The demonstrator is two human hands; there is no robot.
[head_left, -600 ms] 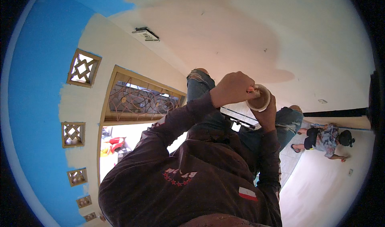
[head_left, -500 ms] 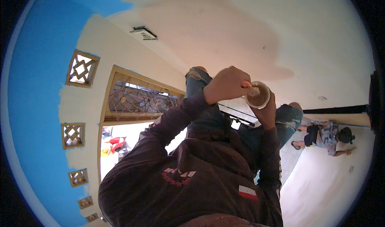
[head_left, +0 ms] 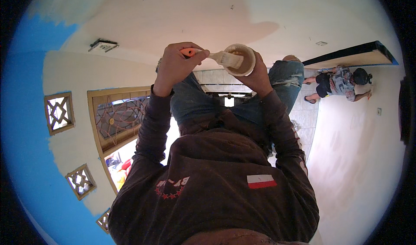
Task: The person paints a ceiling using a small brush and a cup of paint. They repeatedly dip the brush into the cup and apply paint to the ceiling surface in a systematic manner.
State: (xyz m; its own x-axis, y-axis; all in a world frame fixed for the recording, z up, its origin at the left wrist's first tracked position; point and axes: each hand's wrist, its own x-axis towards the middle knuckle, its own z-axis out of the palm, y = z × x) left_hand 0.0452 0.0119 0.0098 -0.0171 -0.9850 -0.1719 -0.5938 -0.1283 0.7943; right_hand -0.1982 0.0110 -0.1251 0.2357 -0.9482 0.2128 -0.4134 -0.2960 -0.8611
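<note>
My left hand (head_left: pixel 175 67) grips a paintbrush (head_left: pixel 219 57) by its orange handle, with the fingers closed round it. The pale bristles lie in the mouth of a small round cup (head_left: pixel 248 62) that contains tan, paint-like stuff. My right hand (head_left: pixel 258 78) is wrapped round that cup from below and the right, its fingers partly hidden behind it. Both hands are held up in front of my body, above my jeans.
A co-worker (head_left: pixel 336 82) reaches toward a white wall at the right. A dark-edged ledge (head_left: pixel 368 54) is above them. On the left are a partly blue-painted wall (head_left: pixel 30 128), square lattice vents (head_left: pixel 60 113), a grilled opening (head_left: pixel 117 119) and a square fixture (head_left: pixel 103 45).
The view has shifted and turned. My left hand has drawn leftward from the cup, showing more of the brush. Both hands now sit higher in the picture, the cup further left.
</note>
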